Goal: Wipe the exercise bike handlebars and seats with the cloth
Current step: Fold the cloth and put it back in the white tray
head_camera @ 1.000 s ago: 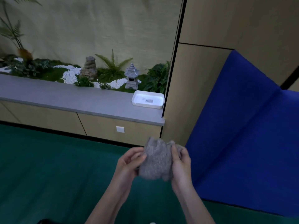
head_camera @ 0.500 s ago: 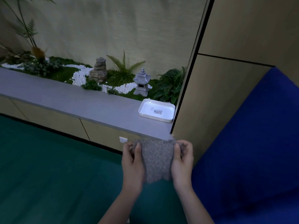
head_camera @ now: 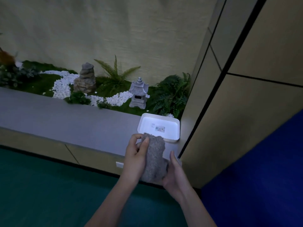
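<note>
Cloth (head_camera: 155, 158) bunched up: left hand (head_camera: 136, 155) pinches its top, right hand (head_camera: 174, 176) grips the bottom, fingers hidden behind it; tray (head_camera: 159, 115) near edge covered.

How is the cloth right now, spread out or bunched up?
Bunched up. The cloth sits crumpled between the left hand, pinching its top, and the right hand, gripping its bottom.

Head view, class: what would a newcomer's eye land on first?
The left hand and right hand hold a grey cloth at centre, just in front of a bright white tray on the grey ledge. Behind it stands a small stone pagoda among ferns and white pebbles; a blue mat fills the right.
</note>
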The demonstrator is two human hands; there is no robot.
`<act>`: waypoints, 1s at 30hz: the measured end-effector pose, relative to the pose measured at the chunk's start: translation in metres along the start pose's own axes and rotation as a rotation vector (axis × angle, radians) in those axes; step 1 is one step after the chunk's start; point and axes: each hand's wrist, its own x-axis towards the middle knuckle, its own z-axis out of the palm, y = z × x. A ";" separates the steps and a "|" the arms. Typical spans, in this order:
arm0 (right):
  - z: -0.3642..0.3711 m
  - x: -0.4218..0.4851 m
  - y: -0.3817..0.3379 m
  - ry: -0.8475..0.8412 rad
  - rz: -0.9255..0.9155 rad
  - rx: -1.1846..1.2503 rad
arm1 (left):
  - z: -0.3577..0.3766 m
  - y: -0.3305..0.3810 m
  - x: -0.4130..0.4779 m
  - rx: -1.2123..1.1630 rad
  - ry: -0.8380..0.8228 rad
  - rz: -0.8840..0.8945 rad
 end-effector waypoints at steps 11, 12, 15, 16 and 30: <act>0.040 0.123 -0.079 0.144 -0.318 0.005 | 0.006 -0.013 0.156 -0.024 -0.086 -0.067; 0.040 0.135 -0.086 0.190 -0.374 -0.057 | 0.008 -0.017 0.170 -0.001 -0.078 -0.068; 0.038 0.169 -0.108 0.344 -0.539 -0.357 | 0.019 -0.030 0.211 0.127 -0.006 -0.041; 0.035 0.183 -0.116 0.375 -0.604 -0.456 | 0.025 -0.037 0.226 0.160 0.025 -0.025; -0.011 0.360 -0.168 0.529 -0.706 -0.739 | 0.065 -0.151 0.390 0.558 0.069 -0.089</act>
